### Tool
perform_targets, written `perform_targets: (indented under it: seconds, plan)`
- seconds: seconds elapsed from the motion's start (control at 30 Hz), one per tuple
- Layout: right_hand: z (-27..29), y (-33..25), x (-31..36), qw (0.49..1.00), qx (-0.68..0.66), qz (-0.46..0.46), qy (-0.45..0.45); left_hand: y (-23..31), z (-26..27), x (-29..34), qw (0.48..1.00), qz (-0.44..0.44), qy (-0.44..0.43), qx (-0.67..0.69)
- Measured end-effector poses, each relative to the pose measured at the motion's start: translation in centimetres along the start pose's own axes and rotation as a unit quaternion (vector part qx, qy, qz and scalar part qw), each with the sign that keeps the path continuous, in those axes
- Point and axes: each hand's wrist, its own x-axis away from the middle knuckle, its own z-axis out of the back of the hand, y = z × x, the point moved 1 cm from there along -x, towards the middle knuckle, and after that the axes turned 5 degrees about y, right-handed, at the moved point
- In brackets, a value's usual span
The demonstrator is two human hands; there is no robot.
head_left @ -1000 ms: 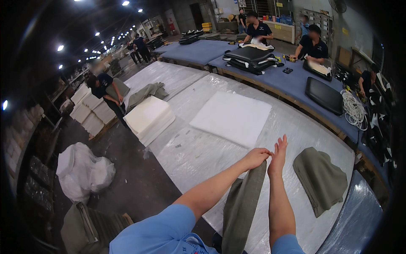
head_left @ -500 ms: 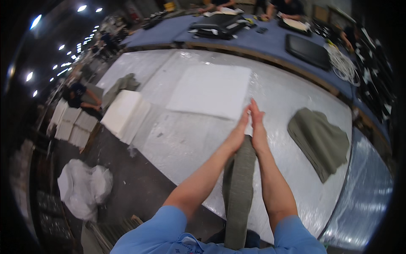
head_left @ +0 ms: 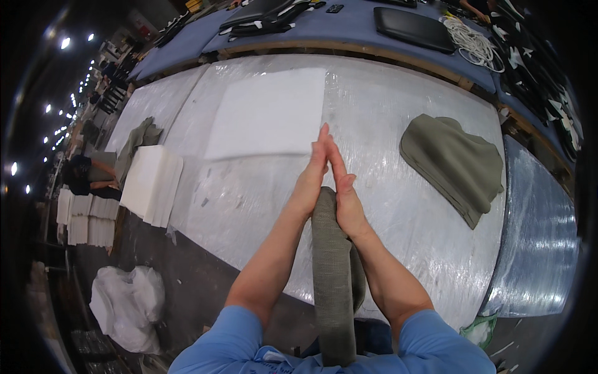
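Table edge (head_left: 208, 246) beneath green fabric (head_left: 332, 268)

Grey-olive, perhaps faintly streaked, on the long cloth piece (head_left: 331, 255) at six o'clock; plain olive on the folded cloth (head_left: 451, 161) at three; white on the sheet (head_left: 269, 115) at eleven.

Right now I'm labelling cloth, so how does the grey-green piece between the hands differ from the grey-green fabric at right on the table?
The piece looks long and narrow; the fabric spreads wide. The piece's far end sits between the left hand and right hand; the fabric lies apart from both, on the table. Both are grey-green.
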Motion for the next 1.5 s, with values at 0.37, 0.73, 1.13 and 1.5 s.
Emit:
perform_targets:
  seconds: [0.37, 0.73, 1.13, 1.5]
  plan:
    - [0.2, 1.0, 10.6, 0.996, 0.071, -0.051, 0.029, -0.2, 0.8, 0.7, 0.998, 0.014, -0.017, 0.055]
    - [2.0, 2.3, 19.1, 0.989, 0.074, -0.123, 0.026, -6.7, 0.8, 1.4, 0.973, 0.069, -0.075, 0.207]
    - [3.4, 1.7, 16.6, 0.989, 0.038, -0.113, 0.088, -9.8, -0.5, 2.5, 0.974, 0.145, -0.012, 0.176]
    - [2.6, -1.6, -0.4, 0.991, -0.001, -0.124, -0.043, -14.3, 0.1, 1.7, 0.988, 0.075, 0.046, 0.130]
